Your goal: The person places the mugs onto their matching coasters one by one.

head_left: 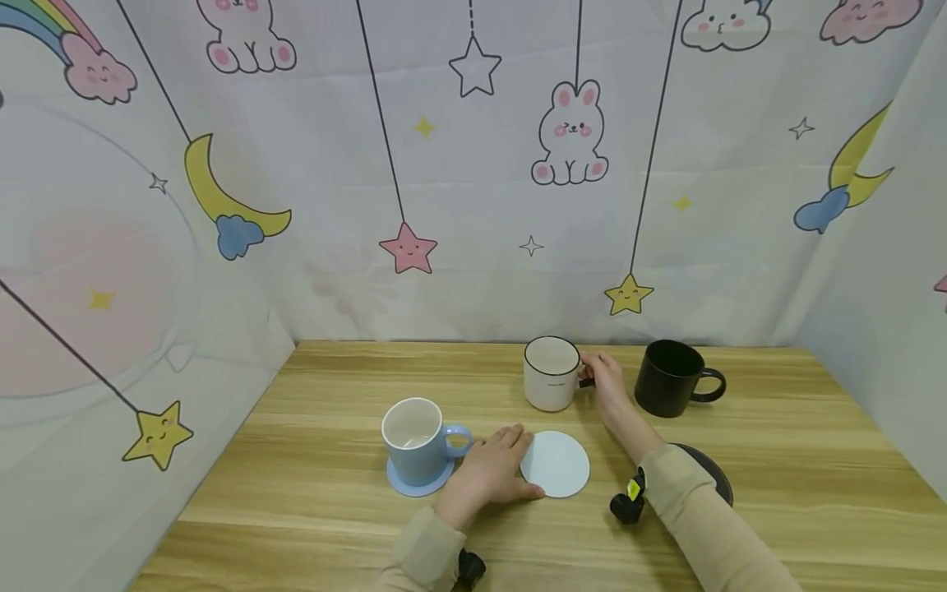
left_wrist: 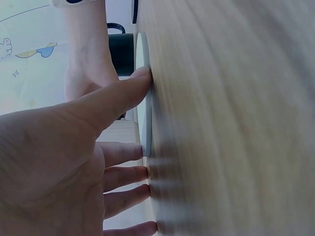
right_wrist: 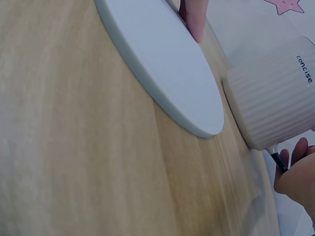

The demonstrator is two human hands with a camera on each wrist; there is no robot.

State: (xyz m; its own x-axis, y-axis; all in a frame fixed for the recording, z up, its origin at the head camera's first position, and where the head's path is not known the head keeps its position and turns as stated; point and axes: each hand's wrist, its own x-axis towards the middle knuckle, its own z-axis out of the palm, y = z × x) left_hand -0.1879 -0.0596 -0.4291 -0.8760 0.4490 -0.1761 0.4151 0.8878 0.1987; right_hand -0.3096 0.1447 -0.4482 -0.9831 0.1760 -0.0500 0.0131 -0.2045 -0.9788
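Observation:
My right hand (head_left: 605, 380) grips the black handle of a white ribbed mug (head_left: 549, 386) with a dark rim, upright behind the coaster. Lettering reading "concise" shows on the mug (right_wrist: 275, 93) in the right wrist view. My left hand (head_left: 494, 470) is palm down, with its fingers spread and fairly straight. Its thumb and index finger touch the edge of a pale round coaster (head_left: 556, 464); the other fingertips rest on the table. To its left, a light blue mug (head_left: 417, 452) stands on a blue coaster (head_left: 418, 491), its handle close to the left hand.
A black mug (head_left: 666, 382) stands at the back right with its handle pointing right. Partly hidden under the right forearm is a dark round object (head_left: 716, 470). The wooden table (head_left: 311, 510) meets a patterned cloth backdrop (head_left: 473, 304) at its far edge.

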